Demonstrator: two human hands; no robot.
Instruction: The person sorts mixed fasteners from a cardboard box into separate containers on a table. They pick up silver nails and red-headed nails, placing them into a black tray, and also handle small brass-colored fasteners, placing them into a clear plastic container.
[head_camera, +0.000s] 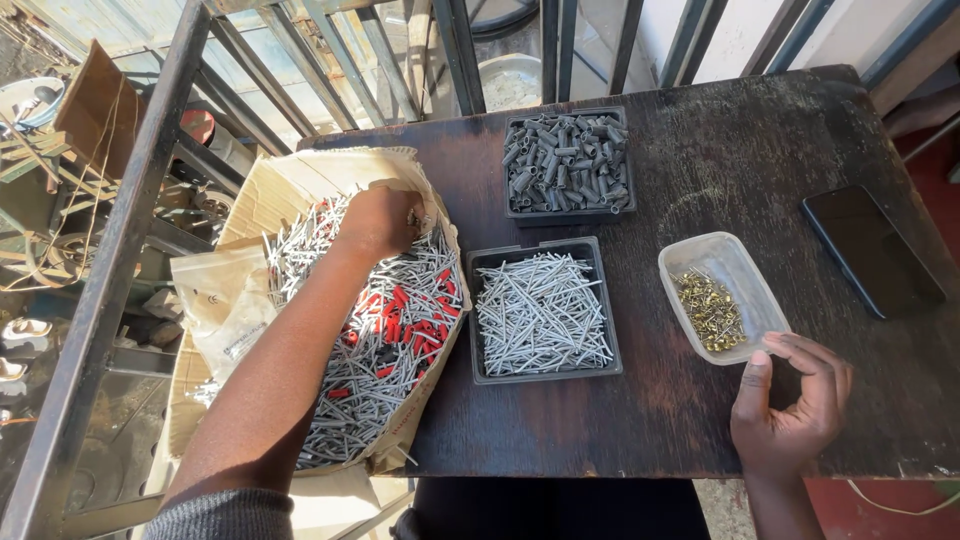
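Item: my left hand (382, 222) clenched on nails (400, 330) in carton (300, 185), right hand (790, 400) released; I'd lift slowly, keeping the bunch aligned.

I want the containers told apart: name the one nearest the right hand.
The clear plastic tub holding small brass-coloured pieces, just above the right hand. The two other trays are black and lie farther left.
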